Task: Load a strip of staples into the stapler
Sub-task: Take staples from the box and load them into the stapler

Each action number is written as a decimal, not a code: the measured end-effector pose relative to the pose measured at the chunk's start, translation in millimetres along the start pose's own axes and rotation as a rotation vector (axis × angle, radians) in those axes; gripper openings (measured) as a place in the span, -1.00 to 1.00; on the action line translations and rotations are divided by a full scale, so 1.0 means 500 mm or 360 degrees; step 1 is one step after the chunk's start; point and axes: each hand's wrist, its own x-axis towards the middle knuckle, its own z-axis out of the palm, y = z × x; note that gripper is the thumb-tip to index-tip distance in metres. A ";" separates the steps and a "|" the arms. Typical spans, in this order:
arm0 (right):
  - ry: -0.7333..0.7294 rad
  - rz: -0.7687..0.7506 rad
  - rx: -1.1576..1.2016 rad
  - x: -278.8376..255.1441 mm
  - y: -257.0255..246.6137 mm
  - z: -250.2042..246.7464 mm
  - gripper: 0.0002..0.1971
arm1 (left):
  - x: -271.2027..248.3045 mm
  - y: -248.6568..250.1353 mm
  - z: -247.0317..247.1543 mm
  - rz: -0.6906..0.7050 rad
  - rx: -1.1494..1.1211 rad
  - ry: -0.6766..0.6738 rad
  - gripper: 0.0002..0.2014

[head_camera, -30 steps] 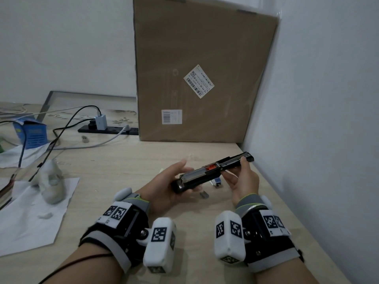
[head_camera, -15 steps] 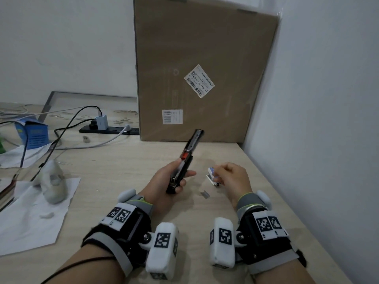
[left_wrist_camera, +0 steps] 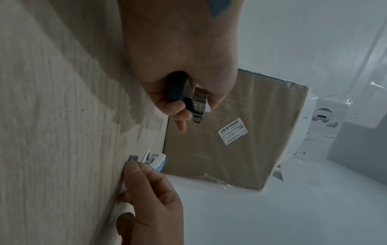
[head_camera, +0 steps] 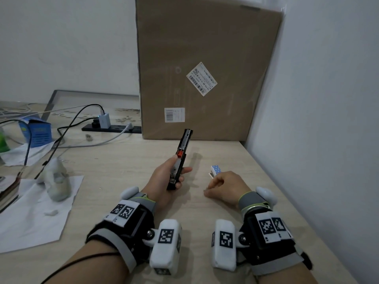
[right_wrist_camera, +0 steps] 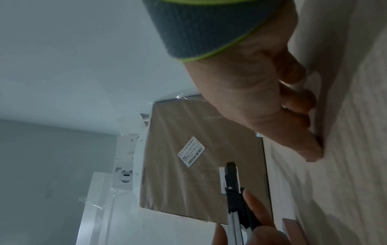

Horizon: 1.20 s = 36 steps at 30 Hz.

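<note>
My left hand [head_camera: 180,168] grips the rear of the black stapler [head_camera: 184,140], which is swung open and points away from me; its metal staple channel and orange pusher [head_camera: 180,153] show. The left wrist view sees the stapler's end [left_wrist_camera: 188,97] between palm and fingers. My right hand [head_camera: 209,188] rests on the table [head_camera: 123,165], fingers curled down. Its thumb and fingertip meet at a short grey staple strip [left_wrist_camera: 133,158] lying flat. A small blue-and-white staple box [head_camera: 215,170] lies just beyond that hand. In the right wrist view the fingertips [right_wrist_camera: 314,152] press the tabletop and hide the strip.
A big cardboard box [head_camera: 205,68] leans at the back, and a wall [head_camera: 317,119] closes the right side. At the left are a power strip [head_camera: 110,129] with cables, a blue carton [head_camera: 37,132], and a white paper sheet [head_camera: 30,218] bearing a whitish lump [head_camera: 57,181].
My right hand let go of the stapler, went to the staple box, then drew back onto the loose strip. My left hand turned the stapler from crosswise to pointing away.
</note>
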 end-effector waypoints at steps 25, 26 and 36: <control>0.0207 -0.0422 0.1282 -0.006 -0.035 0.005 -0.79 | -0.019 -0.004 0.001 -0.0249 0.0336 -0.0353 -0.41; 0.0201 -0.0417 0.1285 -0.006 -0.034 0.006 -0.75 | -0.020 -0.003 0.000 -0.0259 0.0350 -0.0370 -0.44; 0.0337 -0.0523 0.0974 -0.007 -0.032 0.002 -0.78 | -0.020 0.003 -0.005 -0.0322 0.0336 -0.0472 -0.49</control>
